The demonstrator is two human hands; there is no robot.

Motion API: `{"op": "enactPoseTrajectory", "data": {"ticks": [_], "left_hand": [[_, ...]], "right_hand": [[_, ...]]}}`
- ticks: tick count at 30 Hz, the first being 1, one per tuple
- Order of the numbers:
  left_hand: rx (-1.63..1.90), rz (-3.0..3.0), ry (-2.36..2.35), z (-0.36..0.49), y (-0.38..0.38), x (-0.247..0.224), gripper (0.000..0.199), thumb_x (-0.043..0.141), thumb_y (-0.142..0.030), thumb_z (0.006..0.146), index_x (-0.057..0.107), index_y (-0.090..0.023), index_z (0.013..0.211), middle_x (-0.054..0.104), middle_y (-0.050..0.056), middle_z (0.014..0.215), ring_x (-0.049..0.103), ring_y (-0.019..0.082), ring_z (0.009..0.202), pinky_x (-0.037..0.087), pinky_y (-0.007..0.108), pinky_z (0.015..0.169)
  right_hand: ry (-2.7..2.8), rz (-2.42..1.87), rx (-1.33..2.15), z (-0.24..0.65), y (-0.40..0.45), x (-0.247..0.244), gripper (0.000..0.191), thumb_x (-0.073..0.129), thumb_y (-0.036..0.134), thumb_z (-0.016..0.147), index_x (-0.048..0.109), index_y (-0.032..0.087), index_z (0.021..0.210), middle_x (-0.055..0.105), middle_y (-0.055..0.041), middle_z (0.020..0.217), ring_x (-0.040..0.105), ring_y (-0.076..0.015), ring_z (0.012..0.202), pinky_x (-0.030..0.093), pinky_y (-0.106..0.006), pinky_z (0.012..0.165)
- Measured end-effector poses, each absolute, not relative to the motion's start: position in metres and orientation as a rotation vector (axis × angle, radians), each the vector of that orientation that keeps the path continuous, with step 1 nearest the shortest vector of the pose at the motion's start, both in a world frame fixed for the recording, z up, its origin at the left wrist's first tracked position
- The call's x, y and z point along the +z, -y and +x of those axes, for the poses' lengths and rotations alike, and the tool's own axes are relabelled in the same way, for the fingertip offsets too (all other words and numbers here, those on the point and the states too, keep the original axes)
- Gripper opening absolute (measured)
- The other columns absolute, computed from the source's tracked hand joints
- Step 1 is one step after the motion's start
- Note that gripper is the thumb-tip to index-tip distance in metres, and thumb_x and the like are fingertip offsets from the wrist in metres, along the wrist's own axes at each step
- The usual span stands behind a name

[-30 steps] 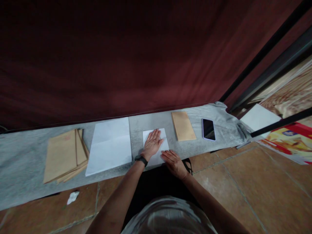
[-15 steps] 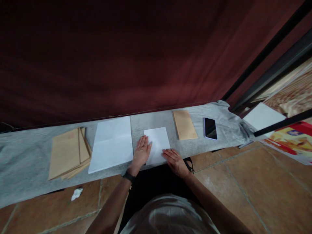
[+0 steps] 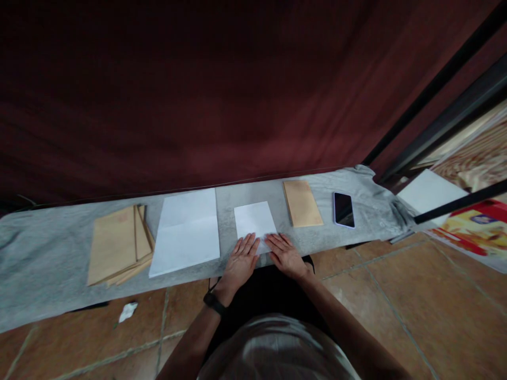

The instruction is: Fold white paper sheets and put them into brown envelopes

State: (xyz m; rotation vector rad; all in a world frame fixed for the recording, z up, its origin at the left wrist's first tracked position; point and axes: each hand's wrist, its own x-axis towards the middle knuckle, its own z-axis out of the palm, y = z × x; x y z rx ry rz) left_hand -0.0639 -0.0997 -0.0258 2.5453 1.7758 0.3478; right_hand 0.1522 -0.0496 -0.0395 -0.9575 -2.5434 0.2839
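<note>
A small white sheet of paper (image 3: 254, 219) lies at the front edge of the grey cloth-covered surface (image 3: 227, 208). My left hand (image 3: 241, 262) rests flat on its lower left part, fingers stretched out. On its lower right part lies my right hand (image 3: 285, 255), palm down with the fingers extended. The two hands are close together and hide the near edge of the paper. Left of it is a larger stack of white paper (image 3: 186, 232). To the right sits a small pile of brown envelopes (image 3: 303, 203).
More brown envelopes (image 3: 114, 245) are fanned at the left. A phone (image 3: 344, 210) lies right of the small pile. Behind the surface hangs a dark red cloth (image 3: 237, 105). Black bars (image 3: 435, 84) and a red and yellow package (image 3: 479, 227) are at the right.
My left hand has slid down and right to the paper's near edge, beside my right hand. The small sheet now looks shorter and sits slightly farther from me.
</note>
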Motion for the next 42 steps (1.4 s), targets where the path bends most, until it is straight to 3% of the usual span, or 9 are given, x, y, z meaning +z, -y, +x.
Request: {"op": "enactPoseTrajectory", "data": {"ticks": [4, 12, 17, 24, 32, 42], "left_hand": [[0.336, 2.568, -1.759, -0.063, 0.101, -0.029, 0.049, 0.042, -0.023, 0.1, 0.047, -0.017, 0.149, 0.041, 0.008, 0.159, 0.034, 0.023, 0.15, 0.029, 0.048, 0.125], [0.348, 2.591, -1.72, -0.076, 0.107, -0.03, 0.049, 0.041, -0.03, 0.103, 0.044, -0.022, 0.151, 0.043, 0.008, 0.157, 0.038, 0.022, 0.147, 0.031, 0.049, 0.124], [0.385, 2.554, -1.801, -0.087, 0.121, -0.04, 0.056, 0.039, -0.031, 0.103, 0.033, -0.017, 0.157, 0.04, 0.01, 0.159, 0.035, 0.022, 0.149, 0.032, 0.046, 0.124], [0.398, 2.471, -1.993, -0.083, 0.137, -0.039, 0.06, 0.04, -0.032, 0.102, 0.028, -0.01, 0.157, 0.035, 0.016, 0.161, 0.028, 0.026, 0.151, 0.031, 0.049, 0.124], [0.351, 2.545, -1.804, -0.029, 0.134, -0.037, 0.058, 0.04, -0.026, 0.101, 0.03, -0.012, 0.156, 0.036, 0.013, 0.161, 0.027, 0.025, 0.152, 0.03, 0.048, 0.124], [0.319, 2.52, -1.823, -0.065, 0.148, -0.037, 0.061, 0.041, -0.024, 0.1, 0.025, -0.012, 0.158, 0.034, 0.015, 0.162, 0.028, 0.024, 0.152, 0.028, 0.047, 0.125]], "right_hand": [[2.571, -0.97, 0.314, 0.142, 0.061, -0.034, 0.057, 0.049, 0.035, 0.102, 0.037, 0.019, 0.155, 0.049, -0.0108, 0.154, 0.043, -0.0231, 0.145, 0.025, -0.051, 0.125], [2.522, -1.086, 0.204, 0.152, 0.065, -0.042, 0.058, 0.046, 0.031, 0.103, 0.031, 0.018, 0.158, 0.044, -0.0113, 0.157, 0.043, -0.0256, 0.145, 0.028, -0.052, 0.124], [2.537, -1.125, 0.165, 0.169, 0.064, -0.044, 0.062, 0.047, 0.032, 0.104, 0.025, 0.017, 0.16, 0.04, -0.0114, 0.16, 0.04, -0.0272, 0.146, 0.029, -0.052, 0.123], [2.515, -1.135, 0.154, 0.17, 0.066, -0.048, 0.063, 0.045, 0.033, 0.104, 0.022, 0.017, 0.161, 0.039, -0.0114, 0.16, 0.039, -0.0273, 0.147, 0.027, -0.052, 0.124], [2.511, -1.129, 0.141, 0.17, 0.066, -0.05, 0.063, 0.044, 0.033, 0.104, 0.022, 0.017, 0.161, 0.04, -0.0132, 0.159, 0.039, -0.0268, 0.147, 0.026, -0.052, 0.123], [2.502, -1.134, 0.162, 0.172, 0.065, -0.057, 0.063, 0.042, 0.035, 0.105, 0.02, 0.018, 0.161, 0.042, -0.0137, 0.158, 0.039, -0.0268, 0.146, 0.024, -0.053, 0.123]]}}
